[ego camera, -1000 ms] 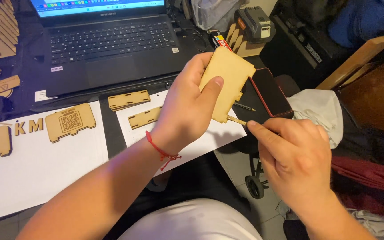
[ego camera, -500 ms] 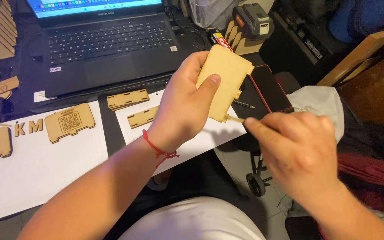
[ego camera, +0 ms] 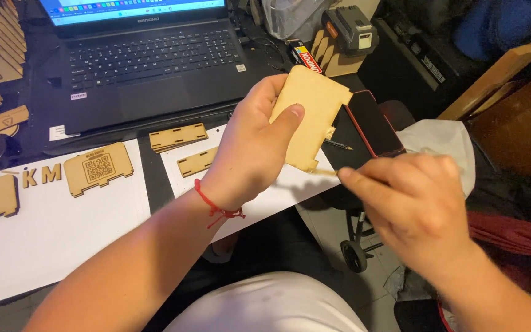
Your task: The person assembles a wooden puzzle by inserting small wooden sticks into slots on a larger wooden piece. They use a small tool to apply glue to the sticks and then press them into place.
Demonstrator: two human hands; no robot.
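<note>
Thin wooden panel held up over the desk edge, left hand clamped around it, thumb across its face. Right hand pinches a small stick at its lower corner, seemingly working that edge; steadiness needed. Laptop sits behind.

Lit laptop screen top left; small white label beside the touchpad.
</note>
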